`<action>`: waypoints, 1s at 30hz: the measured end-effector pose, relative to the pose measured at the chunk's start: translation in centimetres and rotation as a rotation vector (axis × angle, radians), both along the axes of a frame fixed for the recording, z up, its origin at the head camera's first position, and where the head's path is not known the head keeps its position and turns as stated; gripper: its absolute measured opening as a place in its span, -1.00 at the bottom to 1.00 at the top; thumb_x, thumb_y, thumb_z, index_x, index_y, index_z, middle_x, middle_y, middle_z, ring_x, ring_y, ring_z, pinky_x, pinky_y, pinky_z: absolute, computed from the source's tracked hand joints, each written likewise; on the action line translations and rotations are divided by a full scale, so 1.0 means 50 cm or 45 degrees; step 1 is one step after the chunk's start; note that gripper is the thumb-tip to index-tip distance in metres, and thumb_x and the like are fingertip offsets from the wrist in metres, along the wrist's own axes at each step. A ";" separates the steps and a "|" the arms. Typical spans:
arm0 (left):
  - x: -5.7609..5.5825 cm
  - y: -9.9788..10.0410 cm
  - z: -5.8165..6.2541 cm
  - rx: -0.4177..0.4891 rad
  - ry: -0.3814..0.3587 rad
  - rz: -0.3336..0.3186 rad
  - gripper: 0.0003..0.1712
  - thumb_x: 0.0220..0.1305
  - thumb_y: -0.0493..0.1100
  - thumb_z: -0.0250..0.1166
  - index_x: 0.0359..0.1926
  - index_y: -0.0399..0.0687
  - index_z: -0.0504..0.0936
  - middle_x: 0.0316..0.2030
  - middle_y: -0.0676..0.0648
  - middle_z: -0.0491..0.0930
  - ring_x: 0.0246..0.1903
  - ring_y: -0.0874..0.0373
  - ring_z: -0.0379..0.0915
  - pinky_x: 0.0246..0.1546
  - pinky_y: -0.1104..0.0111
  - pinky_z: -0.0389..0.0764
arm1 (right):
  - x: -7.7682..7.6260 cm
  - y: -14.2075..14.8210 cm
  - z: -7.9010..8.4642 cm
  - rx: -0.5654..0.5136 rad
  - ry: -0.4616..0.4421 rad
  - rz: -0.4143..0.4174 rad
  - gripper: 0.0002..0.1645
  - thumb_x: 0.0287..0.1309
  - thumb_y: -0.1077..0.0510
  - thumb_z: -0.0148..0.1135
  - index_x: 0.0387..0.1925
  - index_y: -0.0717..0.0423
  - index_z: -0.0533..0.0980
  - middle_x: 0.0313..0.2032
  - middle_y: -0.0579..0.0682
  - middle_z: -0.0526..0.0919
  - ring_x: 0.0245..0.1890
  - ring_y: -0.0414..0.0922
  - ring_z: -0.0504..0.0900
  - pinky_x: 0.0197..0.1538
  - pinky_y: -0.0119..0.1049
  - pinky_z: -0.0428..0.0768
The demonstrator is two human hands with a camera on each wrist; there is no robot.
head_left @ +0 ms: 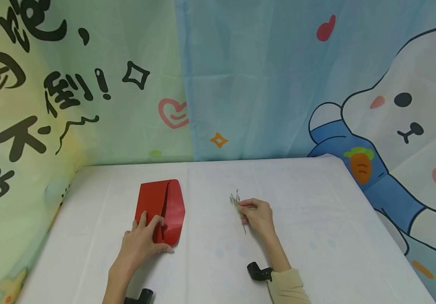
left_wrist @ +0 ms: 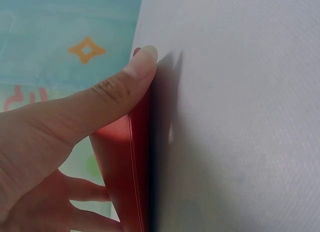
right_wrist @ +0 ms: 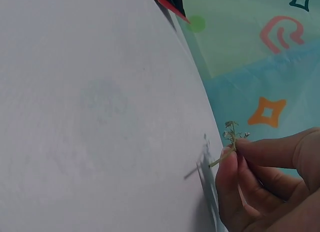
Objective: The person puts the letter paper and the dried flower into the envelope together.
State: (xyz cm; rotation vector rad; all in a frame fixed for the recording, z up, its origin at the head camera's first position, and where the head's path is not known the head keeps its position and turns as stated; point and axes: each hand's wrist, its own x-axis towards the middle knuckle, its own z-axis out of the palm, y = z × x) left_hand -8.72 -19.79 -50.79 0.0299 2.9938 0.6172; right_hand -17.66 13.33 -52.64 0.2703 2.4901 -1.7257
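Note:
My left hand [head_left: 138,245] holds a red envelope [head_left: 151,198] at its near end, the thumb along the near edge and the other fingers spread over its face. The envelope's flap [head_left: 174,211] is unfolded to the right, and the index fingertip lies at the mouth. In the left wrist view the thumb [left_wrist: 115,95] bears on the red edge. To the right, my right hand [head_left: 257,215] pinches a small dried flower sprig [head_left: 234,200] between thumb and fingertips, its thin stem pointing down. The right wrist view shows the tiny pale heads [right_wrist: 231,127] above the pinch.
A white cloth [head_left: 210,270] covers the table, reaching back to a printed curtain [head_left: 240,84]. Another printed curtain stands along the left side. Each wrist carries a black camera mount [head_left: 258,271].

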 end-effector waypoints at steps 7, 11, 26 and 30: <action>0.000 -0.001 -0.001 -0.004 -0.008 0.007 -0.14 -0.20 0.24 0.69 0.10 0.15 0.47 0.33 -0.50 0.33 0.20 -0.56 0.34 -0.09 -0.27 0.56 | 0.001 -0.026 -0.002 -0.033 0.021 0.029 -0.82 0.23 0.32 0.39 -0.13 0.32 0.69 -0.34 0.16 0.78 -0.56 -0.19 0.68 -0.48 -0.40 0.67; -0.001 -0.002 0.000 0.000 -0.007 0.010 -0.15 -0.19 0.23 0.69 0.09 0.15 0.48 0.34 -0.50 0.34 0.21 -0.57 0.34 -0.09 -0.26 0.55 | -0.001 -0.045 -0.003 -0.066 0.030 0.043 -0.84 0.23 0.33 0.38 -0.16 0.32 0.69 -0.40 0.16 0.76 -0.60 -0.19 0.66 -0.50 -0.40 0.65; -0.001 -0.001 -0.005 -0.007 0.016 0.003 -0.14 -0.19 0.22 0.70 0.11 0.15 0.47 0.31 -0.48 0.36 0.18 -0.54 0.36 -0.10 -0.26 0.56 | 0.005 -0.082 0.000 -0.101 0.029 0.079 -0.88 0.22 0.32 0.38 -0.22 0.31 0.69 -0.47 0.16 0.75 -0.68 -0.18 0.61 -0.53 -0.39 0.60; -0.002 -0.002 -0.007 -0.011 0.016 -0.002 -0.14 -0.19 0.23 0.69 0.11 0.15 0.47 0.32 -0.49 0.35 0.19 -0.54 0.36 -0.10 -0.26 0.55 | 0.008 -0.089 0.003 -0.103 0.038 0.095 -0.88 0.23 0.31 0.37 -0.21 0.32 0.69 -0.43 0.18 0.76 -0.66 -0.18 0.61 -0.52 -0.38 0.60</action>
